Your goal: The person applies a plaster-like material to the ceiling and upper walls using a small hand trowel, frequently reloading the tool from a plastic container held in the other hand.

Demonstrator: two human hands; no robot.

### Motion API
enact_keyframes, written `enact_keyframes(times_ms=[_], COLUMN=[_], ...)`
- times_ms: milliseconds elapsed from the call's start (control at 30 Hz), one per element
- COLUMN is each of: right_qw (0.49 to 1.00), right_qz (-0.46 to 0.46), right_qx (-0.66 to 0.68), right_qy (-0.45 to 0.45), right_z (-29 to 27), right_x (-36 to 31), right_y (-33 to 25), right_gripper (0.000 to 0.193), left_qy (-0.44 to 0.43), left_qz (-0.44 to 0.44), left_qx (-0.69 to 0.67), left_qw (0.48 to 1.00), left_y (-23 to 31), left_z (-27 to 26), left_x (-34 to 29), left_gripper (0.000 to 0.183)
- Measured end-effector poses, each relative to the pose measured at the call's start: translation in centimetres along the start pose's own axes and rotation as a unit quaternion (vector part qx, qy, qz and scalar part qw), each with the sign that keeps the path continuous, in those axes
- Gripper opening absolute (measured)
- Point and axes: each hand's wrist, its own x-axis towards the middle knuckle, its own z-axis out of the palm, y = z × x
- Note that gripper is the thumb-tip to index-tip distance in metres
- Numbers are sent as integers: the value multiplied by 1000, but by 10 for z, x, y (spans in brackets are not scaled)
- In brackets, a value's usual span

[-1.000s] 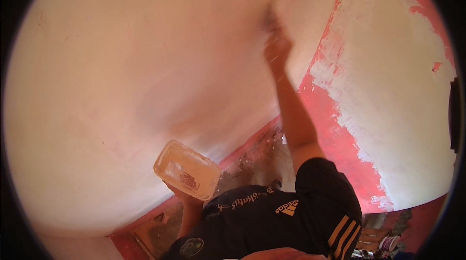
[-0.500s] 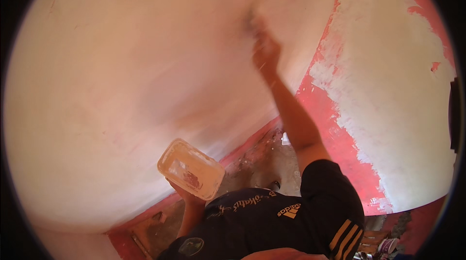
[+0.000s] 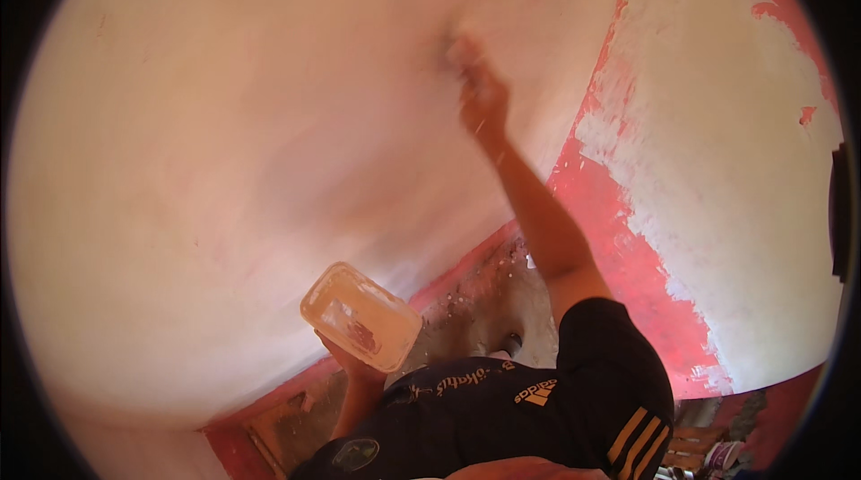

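My right hand is raised against the pale painted wall, its arm stretched up and forward. Its fingers are closed round a tool smeared by motion, which looks like a paintbrush and meets the wall. Lower down, my left hand grips a shallow rectangular plastic tub from beneath its near edge. Whitish residue coats the inside of the tub, and a dark reddish patch shows on its bottom. Most of the left fingers are hidden under the tub.
On the right, another wall is partly covered in white over red. A red band runs along the foot of the pale wall. The floor is spattered. Wooden slats and a pale container lie at lower right.
My right hand and the brush-like tool have shifted slightly left and down on the wall. The tub in my left hand sits slightly further right and lower in view.
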Motion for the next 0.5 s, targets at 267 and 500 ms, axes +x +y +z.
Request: enact_keyframes(times_ms=[267, 500], right_qw=[936, 994], right_qz=[247, 95], right_qx=[203, 57], right_qy=[147, 7], right_z=[-83, 17], right_x=[49, 12], right_y=[65, 26], right_gripper=[33, 37], left_qy=[160, 156], left_qz=[-109, -139], left_qx=[-187, -232], left_qw=[963, 950], left_y=[6, 5], left_z=[17, -4], left_x=[-4, -12], left_gripper=[57, 63])
